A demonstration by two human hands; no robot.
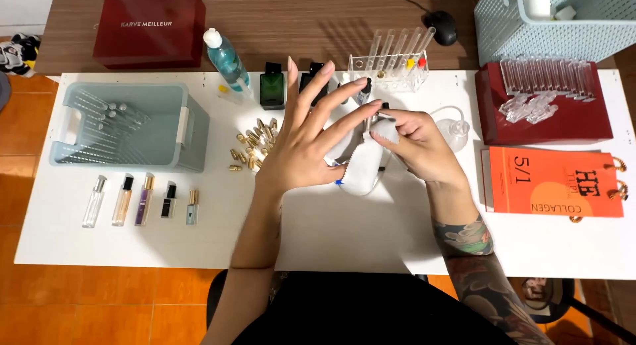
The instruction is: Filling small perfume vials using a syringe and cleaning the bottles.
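Fingers (pixel 318 97) of the left hand (pixel 301 146) splayed wide and straight, long pointed nails up, grasping nothing, palm edge resting against a soft pale grey cloth (pixel 363 171) with a zigzag-cut hem. Fingers (pixel 391 120) of the right hand (pixel 414 146) curled and pinched around the upper bunch of that cloth, wrapped about something small and slim; what it is cannot be told. Just left of the spread fingers, scattered small gold metal caps (pixel 252 146) on the smooth white table (pixel 331 232). Just beyond the fingertips, a square dark green glass bottle (pixel 271 87) and a clear plastic tube rack (pixel 391 60) holding slender clear tubes. Further left, a pale blue slatted plastic basket (pixel 132 123) with clear vials inside, and near it a row of five slim glass spray vials (pixel 142 199). Beyond, a tall clear blue bottle (pixel 227 60) with white cap. Right of the curled fingers, a glossy orange paper bag (pixel 556 183) lying flat with cord handles, and a dark red box (pixel 543 110) topped with clear plastic pieces.
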